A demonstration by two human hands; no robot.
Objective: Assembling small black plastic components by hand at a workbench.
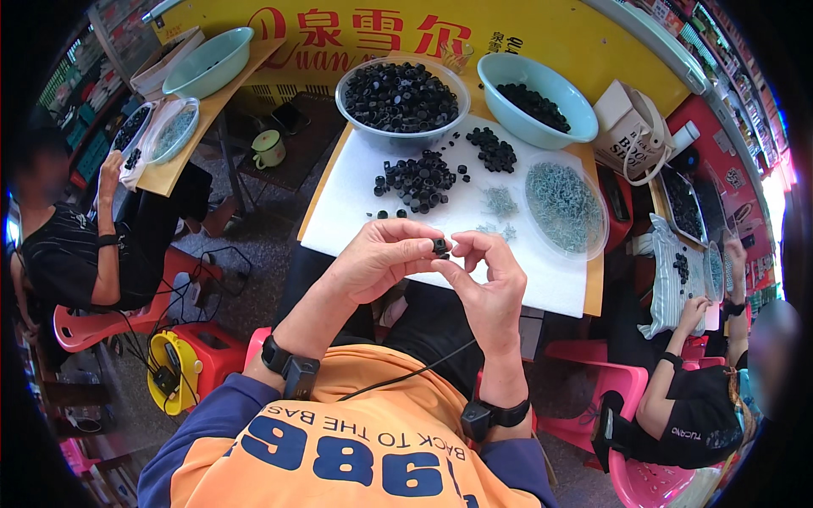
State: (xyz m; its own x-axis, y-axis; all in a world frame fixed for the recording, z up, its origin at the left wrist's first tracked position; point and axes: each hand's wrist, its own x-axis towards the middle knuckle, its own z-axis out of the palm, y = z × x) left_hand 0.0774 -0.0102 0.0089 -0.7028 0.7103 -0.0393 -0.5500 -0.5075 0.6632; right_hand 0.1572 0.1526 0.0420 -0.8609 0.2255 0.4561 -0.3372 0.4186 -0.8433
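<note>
My left hand [391, 256] pinches a small black plastic cap [439, 245] between thumb and fingertips, above the near edge of the white foam sheet [347, 227]. Close against it, my right hand [487, 269] has its thumb and forefinger drawn together; what they grip is too small to make out. Just beyond my hands lies a loose heap of black caps [419, 182], with a smaller cluster of black caps [491, 151] behind it. To the right are small piles of thin silvery screw-like pieces [500, 201] and a clear round tray [598, 247] full of them.
A clear bowl [342, 102] heaped with black parts and a pale blue basin [572, 85] stand at the back. A paper bag [622, 118] sits beyond the right corner. Co-workers sit at a left table [169, 175] and on the right. A cup [268, 151] stands on a low stool.
</note>
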